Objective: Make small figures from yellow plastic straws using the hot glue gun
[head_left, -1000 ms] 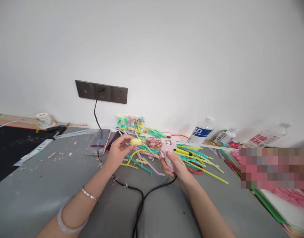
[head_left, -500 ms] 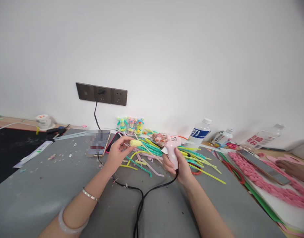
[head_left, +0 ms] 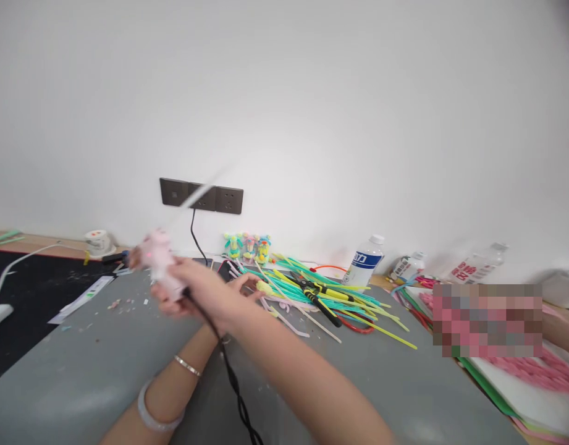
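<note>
My right hand [head_left: 186, 290] is wrapped round a pink glue gun [head_left: 158, 259] and reaches across my left forearm to the left side of the grey table [head_left: 71, 364]; both are smeared by motion. The gun's black cord [head_left: 231, 377] trails back towards me. My left hand [head_left: 247, 287], mostly hidden behind the right arm, pinches a small yellow fuzzy piece [head_left: 264, 287]. A heap of green, yellow and pink pipe cleaners [head_left: 330, 293] lies just right of it, with black-and-yellow pliers [head_left: 317, 295] on top.
A wall socket strip [head_left: 201, 195] is behind, small figurines [head_left: 248, 246] below it. Water bottles [head_left: 364, 263] stand at the right back. Pink braided strips on a white board [head_left: 534, 383] lie far right. A tape roll [head_left: 97, 242] and black mat [head_left: 20, 296] sit left.
My right hand has swung the glue gun from the pile's middle far to the left, crossing over the left arm. The left hand stays with the yellow piece. The view shifted down slightly.
</note>
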Motion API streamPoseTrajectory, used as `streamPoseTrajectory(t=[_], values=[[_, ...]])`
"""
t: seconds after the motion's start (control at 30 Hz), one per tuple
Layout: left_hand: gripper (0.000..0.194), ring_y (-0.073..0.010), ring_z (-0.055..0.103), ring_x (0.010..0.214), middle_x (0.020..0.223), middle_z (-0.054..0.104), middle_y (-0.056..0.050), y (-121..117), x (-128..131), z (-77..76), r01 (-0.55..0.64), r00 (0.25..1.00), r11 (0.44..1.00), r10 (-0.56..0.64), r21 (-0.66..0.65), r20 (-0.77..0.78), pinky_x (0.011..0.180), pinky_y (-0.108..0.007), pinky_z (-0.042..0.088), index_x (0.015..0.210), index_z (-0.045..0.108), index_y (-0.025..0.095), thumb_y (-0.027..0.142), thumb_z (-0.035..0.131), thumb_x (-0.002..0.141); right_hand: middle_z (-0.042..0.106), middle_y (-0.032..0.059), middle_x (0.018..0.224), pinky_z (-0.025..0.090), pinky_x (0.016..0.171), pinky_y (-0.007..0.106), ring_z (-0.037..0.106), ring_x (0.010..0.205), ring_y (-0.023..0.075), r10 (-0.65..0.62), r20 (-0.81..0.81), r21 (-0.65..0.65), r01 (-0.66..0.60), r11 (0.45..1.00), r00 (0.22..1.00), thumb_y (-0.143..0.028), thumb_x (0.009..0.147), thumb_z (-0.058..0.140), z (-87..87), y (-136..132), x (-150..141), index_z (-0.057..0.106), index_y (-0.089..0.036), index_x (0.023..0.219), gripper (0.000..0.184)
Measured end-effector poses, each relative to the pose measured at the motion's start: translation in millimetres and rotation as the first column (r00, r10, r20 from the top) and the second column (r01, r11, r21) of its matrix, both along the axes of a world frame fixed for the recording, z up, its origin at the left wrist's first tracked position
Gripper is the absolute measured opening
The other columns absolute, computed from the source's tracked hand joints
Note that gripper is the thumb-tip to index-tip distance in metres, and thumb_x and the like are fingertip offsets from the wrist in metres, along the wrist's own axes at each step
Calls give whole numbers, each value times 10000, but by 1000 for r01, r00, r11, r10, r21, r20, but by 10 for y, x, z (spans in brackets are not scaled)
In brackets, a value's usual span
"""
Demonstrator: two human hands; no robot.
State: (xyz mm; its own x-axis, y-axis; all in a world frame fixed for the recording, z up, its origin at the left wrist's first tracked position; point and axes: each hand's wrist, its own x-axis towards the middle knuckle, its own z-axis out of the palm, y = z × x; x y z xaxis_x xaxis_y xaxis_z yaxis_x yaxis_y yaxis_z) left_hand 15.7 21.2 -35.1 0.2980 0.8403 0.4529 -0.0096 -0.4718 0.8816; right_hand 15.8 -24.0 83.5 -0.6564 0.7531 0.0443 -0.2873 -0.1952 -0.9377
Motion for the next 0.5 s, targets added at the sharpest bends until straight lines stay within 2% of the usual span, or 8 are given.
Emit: streamPoseTrajectory(t=[0.03,0.1,0.17,0.23,0.27,0.33,0.4,0.5], values=[[203,-212,674,699,775,716,-18,-16,-9,7,11,999,1000,-12,-14,-34,622,-315,542,842,675,205,329,771,712,519,-48,693,355,451,215,406,450,108,-6,157,27,2,1000,988,-307,905,474,-84,38,-199,277,-178,1357,510],[206,-201,680,730,810,720,-29,-50,-29,25,41,996,999,-43,-27,-79,624,-288,538,854,673,190,338,751,732,645,62,867,482,524,306,584,592,188,-89,466,249,-34,968,880,-352,885,556,-275,66,-510,51,-113,1510,838],[197,-194,680,753,816,715,-31,-74,-43,38,58,993,998,-61,-31,-103,635,-273,534,854,667,182,348,722,763,664,243,1152,545,660,456,691,863,341,-253,665,515,-186,837,703,-419,865,589,-452,41,-696,-8,-71,1551,974],[192,-191,678,763,825,711,-30,-83,-46,44,68,991,997,-72,-37,-114,647,-269,533,858,662,181,346,710,775,585,332,1313,545,724,556,676,1021,444,-375,716,625,-301,721,589,-432,859,591,-592,4,-780,-19,-60,1566,1005],[189,-188,676,765,832,709,-29,-82,-45,44,73,990,997,-77,-40,-116,653,-269,533,864,661,181,343,707,778,569,340,1336,546,730,574,669,1053,461,-407,721,644,-326,692,560,-408,865,582,-648,-5,-798,-11,-69,1572,983],[191,-185,672,771,842,706,-27,-75,-40,43,77,990,996,-82,-42,-119,663,-267,532,875,661,183,341,708,777,577,332,1332,555,724,568,671,1070,457,-427,735,644,-347,682,527,-325,865,571,-745,6,-803,20,-91,1578,932],[202,-186,670,783,856,707,-30,-69,-36,43,77,991,996,-81,-43,-111,665,-266,531,883,662,186,348,712,774,585,330,1318,561,716,553,673,1075,449,-422,763,618,-361,698,489,-255,844,572,-821,39,-781,51,-93,1579,916],[216,-191,671,797,878,714,-38,-67,-34,49,70,994,996,-75,-64,-83,663,-267,540,876,661,188,362,725,764,569,341,1320,559,729,545,650,1102,452,-435,788,598,-375,708,434,-253,814,606,-857,31,-688,117,-67,1568,918]])
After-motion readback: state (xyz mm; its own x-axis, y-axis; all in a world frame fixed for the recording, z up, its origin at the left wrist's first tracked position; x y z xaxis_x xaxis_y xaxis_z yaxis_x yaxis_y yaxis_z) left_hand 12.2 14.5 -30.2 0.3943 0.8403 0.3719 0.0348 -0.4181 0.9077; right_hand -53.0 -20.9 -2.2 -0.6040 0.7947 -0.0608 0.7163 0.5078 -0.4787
